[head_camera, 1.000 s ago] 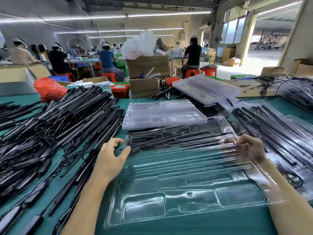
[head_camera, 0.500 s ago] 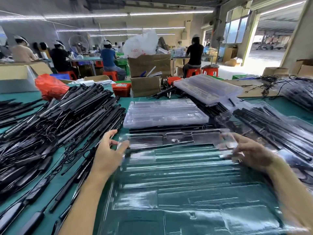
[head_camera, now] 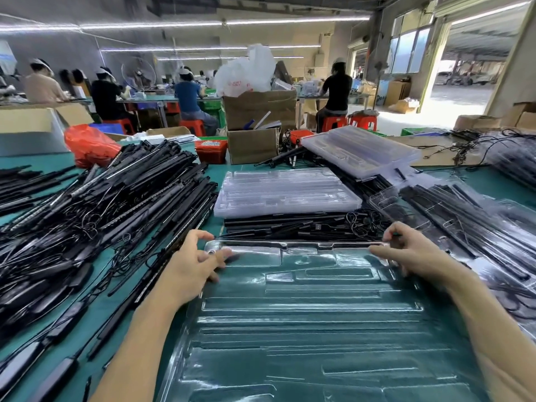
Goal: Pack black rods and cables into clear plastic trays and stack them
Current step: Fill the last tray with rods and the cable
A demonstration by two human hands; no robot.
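- A clear plastic tray [head_camera: 313,329], moulded with long channels and holding nothing, lies flat on the green table [head_camera: 98,311] directly in front of the person, its near end running out of the bottom of the head view.
- The left hand [head_camera: 193,266] rests on the tray's far left corner, fingers spread and loosely bent across the plastic, with the thumb raised above the rim; whether it actually pinches the edge cannot be told.
- The right hand [head_camera: 412,253] sits at the far right corner, fingers curled over the rim; how firmly it grips is unclear through the glare.
- Just beyond the tray's far edge lies a short row of black rods [head_camera: 278,226] with coiled cables [head_camera: 364,223] beside them, near the right hand.
- To the left, a large heap of black rods and cables [head_camera: 95,210] sprawls across the table, well apart from the tray in hand.
- To the right, filled trays [head_camera: 464,216] of black rods overlap one another.
- Behind the short row stands a stack of clear trays [head_camera: 285,191], and a second stack [head_camera: 361,149] lies tilted farther back on the right.
- Farther still stand a cardboard box [head_camera: 253,145], a small red bin [head_camera: 211,150] and a red bag [head_camera: 90,145].
- At the back of the workshop, workers [head_camera: 188,97] sit on red stools at long benches.
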